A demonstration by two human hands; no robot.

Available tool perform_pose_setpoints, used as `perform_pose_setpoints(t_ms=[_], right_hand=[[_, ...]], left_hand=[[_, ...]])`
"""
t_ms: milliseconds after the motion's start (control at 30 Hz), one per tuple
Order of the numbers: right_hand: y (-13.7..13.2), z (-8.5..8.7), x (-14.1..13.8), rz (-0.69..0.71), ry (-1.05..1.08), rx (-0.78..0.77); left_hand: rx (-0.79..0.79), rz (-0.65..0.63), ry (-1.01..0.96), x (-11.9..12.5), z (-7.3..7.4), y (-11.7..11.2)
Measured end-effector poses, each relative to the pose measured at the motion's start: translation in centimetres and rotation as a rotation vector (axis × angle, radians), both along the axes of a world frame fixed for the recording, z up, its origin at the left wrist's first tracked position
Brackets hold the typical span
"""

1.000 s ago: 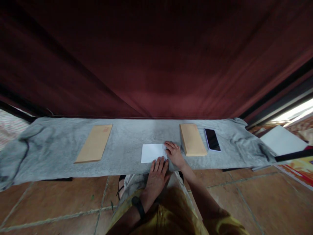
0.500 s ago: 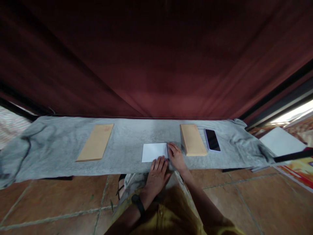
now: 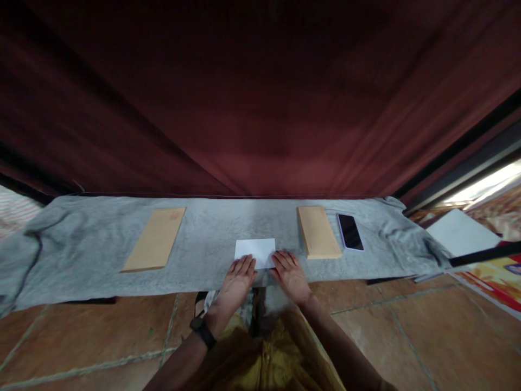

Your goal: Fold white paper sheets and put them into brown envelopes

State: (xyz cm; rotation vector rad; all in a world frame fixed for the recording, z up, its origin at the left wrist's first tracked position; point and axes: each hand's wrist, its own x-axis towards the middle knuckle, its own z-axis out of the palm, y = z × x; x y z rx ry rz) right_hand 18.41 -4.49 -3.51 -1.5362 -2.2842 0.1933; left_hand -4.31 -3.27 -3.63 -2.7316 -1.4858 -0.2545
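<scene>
A white rectangular sheet of paper (image 3: 256, 247) lies flat on the grey cloth, near its front edge. Across the paper's lower left corner rest the fingers of my left hand (image 3: 239, 277), stretched out flat; a dark watch is on that wrist. My right hand (image 3: 291, 272) lies flat too, its fingertips over the paper's right edge. Neither hand grips anything. To the right of my right hand is a stack of brown envelopes (image 3: 319, 232). Another brown envelope or flat pile (image 3: 157, 239) lies farther off to the left.
The grey cloth (image 3: 211, 228) covers a long narrow table. A phone (image 3: 350, 232) lies right of the envelope stack. Behind the table hangs a dark red curtain (image 3: 260, 136). A white board (image 3: 464, 233) and a colourful printed box or sheet (image 3: 494, 279) are at the far right.
My left hand has slid left along the paper's front edge. My right hand has turned from the right edge to lie flat on the lower right corner. The view has shifted slightly.
</scene>
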Motion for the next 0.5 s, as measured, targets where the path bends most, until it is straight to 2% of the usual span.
perform_pose_setpoints(t_ms=[100, 233, 500], right_hand=[[0.6, 0.6, -0.3, 0.043, -0.058, 0.008], [1.1, 1.2, -0.8, 0.074, -0.126, 0.003], [0.7, 1.2, -2.0, 0.03, -0.118, 0.012]], left_hand=[[-0.041, -0.083, 0.112, -1.0, 0.3, 0.9], [-0.041, -0.164, 0.205, -0.9, 1.4, 1.7], [-0.026, -0.138, 0.192, 1.0, 3.7, 1.3]])
